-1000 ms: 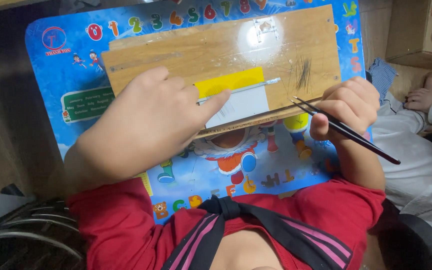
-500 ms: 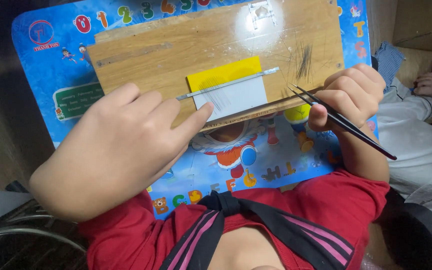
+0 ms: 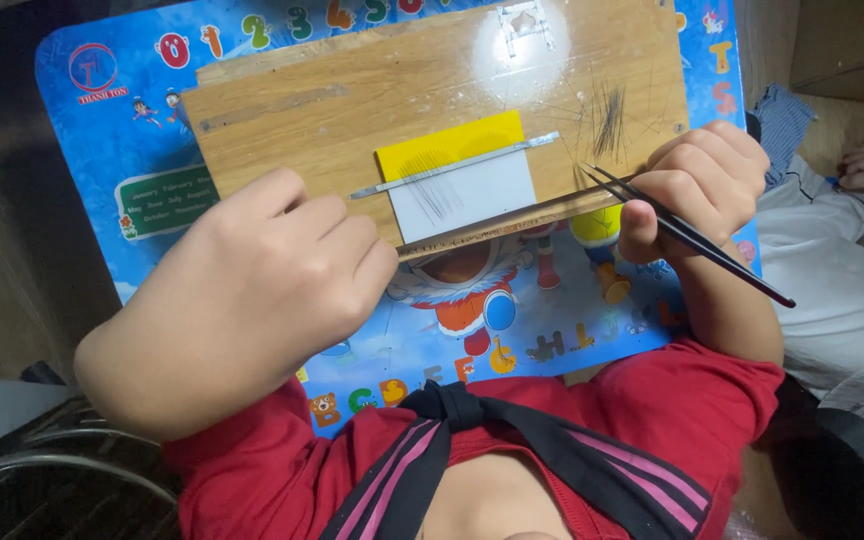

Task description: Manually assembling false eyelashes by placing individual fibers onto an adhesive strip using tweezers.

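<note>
Head view: card (image 3: 472,195) between hands

Right hand (image 3: 697,185) grips black tweezers (image 3: 687,235); left hand (image 3: 262,290) rests on wooden board (image 3: 372,100).

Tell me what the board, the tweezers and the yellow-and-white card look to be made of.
The flat brown board looks like bare wood: visible grain and scuffs. The thin black tweezers in the right hand seem metal with a dark, slightly glossy finish. The yellow-and-white card appears to be matte paper or thin plastic; unclear which.
</note>
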